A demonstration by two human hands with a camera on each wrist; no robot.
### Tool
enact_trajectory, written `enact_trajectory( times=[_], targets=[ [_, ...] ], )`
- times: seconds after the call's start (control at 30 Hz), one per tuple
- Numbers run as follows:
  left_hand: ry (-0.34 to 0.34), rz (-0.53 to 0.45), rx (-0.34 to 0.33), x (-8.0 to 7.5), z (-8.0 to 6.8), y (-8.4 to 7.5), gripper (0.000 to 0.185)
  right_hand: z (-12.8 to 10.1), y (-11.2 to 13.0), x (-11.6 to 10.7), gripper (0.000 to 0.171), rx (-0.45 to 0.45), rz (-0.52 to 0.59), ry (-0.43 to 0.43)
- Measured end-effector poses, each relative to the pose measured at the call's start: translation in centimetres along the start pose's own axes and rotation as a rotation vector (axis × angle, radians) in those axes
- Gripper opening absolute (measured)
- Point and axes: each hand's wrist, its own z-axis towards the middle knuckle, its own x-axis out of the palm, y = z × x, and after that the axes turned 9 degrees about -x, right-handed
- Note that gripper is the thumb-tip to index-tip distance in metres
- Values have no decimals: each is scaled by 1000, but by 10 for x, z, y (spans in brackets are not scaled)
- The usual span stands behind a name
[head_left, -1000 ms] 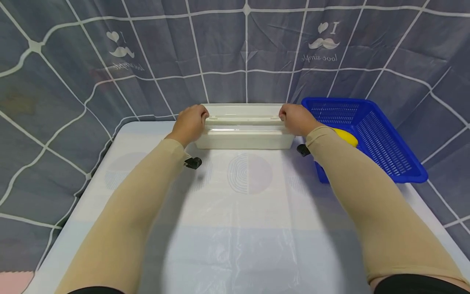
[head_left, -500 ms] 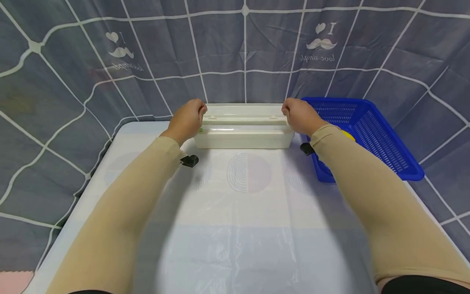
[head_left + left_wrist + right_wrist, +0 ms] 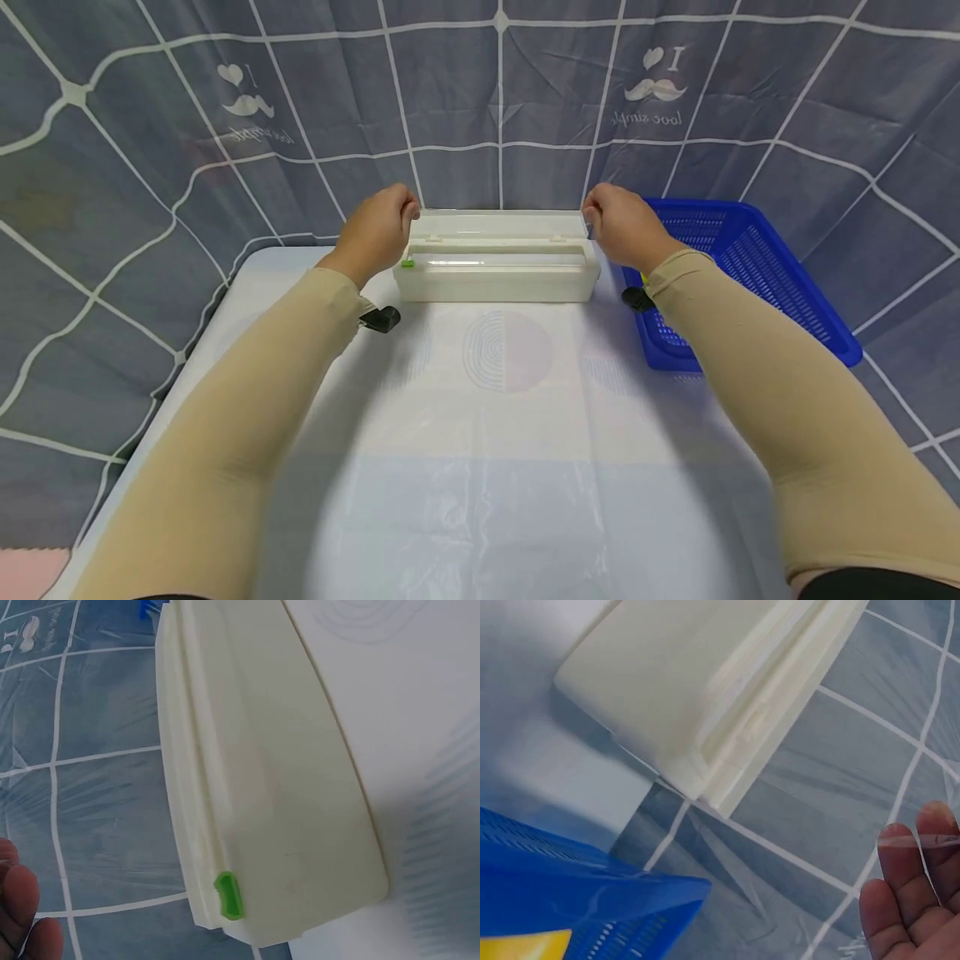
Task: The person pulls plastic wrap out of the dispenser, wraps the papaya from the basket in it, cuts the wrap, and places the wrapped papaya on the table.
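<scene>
The box (image 3: 495, 268) stands at 12 o'clock on the table (image 3: 480, 467), against the curtain (image 3: 480, 100). The basket (image 3: 750, 267) sits at 3 o'clock of the box. The hands flank the box ends: left hand (image 3: 378, 233) at 9 o'clock, right hand (image 3: 622, 227) at 3 o'clock.

The long cream plastic box (image 3: 495, 271) looks smooth and a bit shiny, with a small green plastic tab (image 3: 229, 895) at its left end. A thin sheet of clear plastic film (image 3: 919, 841), glossy and see-through, shows over the fingers. The blue plastic basket (image 3: 757, 267) on the right has walls full of tiny holes. The white table cover (image 3: 480, 467) is smooth and shiny. The grey cloth backdrop (image 3: 480, 108) at the far side looks soft, matt and creased.
</scene>
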Motion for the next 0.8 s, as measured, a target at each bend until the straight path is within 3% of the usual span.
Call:
enact_trajectory(
  times=[0.4, 0.6, 0.8],
  targets=[
    [-22, -73, 29, -23, -9, -14, 30, -6, 14, -19, 32, 23, 46, -40],
    [-51, -57, 100, -35, -14, -19, 29, -13, 19, -29, 32, 10, 72, -63],
    [-42, -27, 118, -47, -22, -26, 29, -16, 22, -37, 32, -21, 75, -112]
  ],
)
